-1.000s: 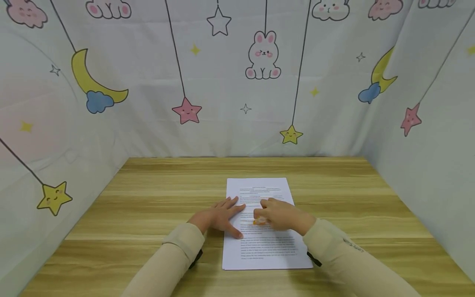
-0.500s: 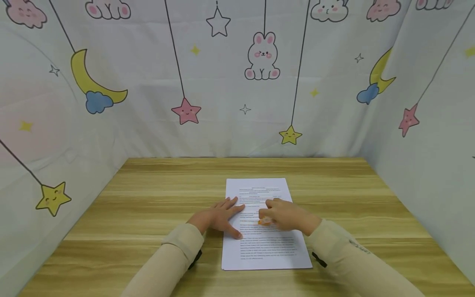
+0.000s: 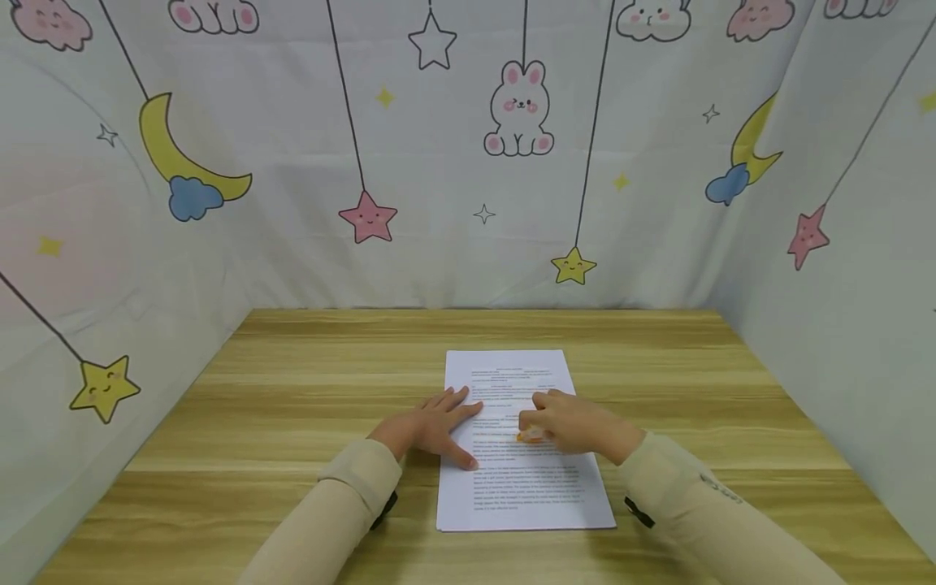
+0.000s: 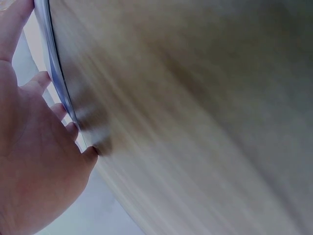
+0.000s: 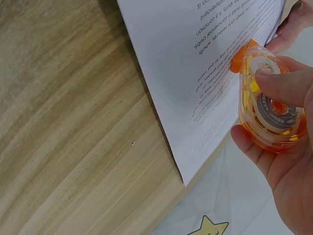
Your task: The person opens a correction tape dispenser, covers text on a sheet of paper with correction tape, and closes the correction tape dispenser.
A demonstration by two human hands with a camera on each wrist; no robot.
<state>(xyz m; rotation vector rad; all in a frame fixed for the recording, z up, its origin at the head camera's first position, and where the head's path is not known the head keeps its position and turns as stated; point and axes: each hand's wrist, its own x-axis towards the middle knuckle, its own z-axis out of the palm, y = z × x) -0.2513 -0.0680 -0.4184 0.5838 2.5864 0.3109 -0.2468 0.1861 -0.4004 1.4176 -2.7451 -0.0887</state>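
Observation:
Sheets of printed paper (image 3: 526, 487) lie in a stack on the wooden table, in the middle of the head view. My left hand (image 3: 436, 426) rests spread out on the stack's left side, fingers straight and thumb on the page. With my right hand (image 3: 574, 422) I grip an orange, see-through correction tape dispenser (image 5: 271, 105), thumb on its flat side. Its orange tip (image 5: 239, 58) is right at the paper's surface, among the lines of text. In the left wrist view, the left hand's fingers (image 4: 41, 81) lie along the paper's edge.
The wooden table (image 3: 329, 349) stretches out on all sides of the paper. White curtains (image 3: 453, 268) printed with stars, moons and rabbits hang behind it and at both sides. A tiny pale speck (image 5: 133, 143) lies on the table near the paper.
My right hand has slid a short way to the right across the page with the correction tape dispenser. My left hand and the paper have stayed in place.

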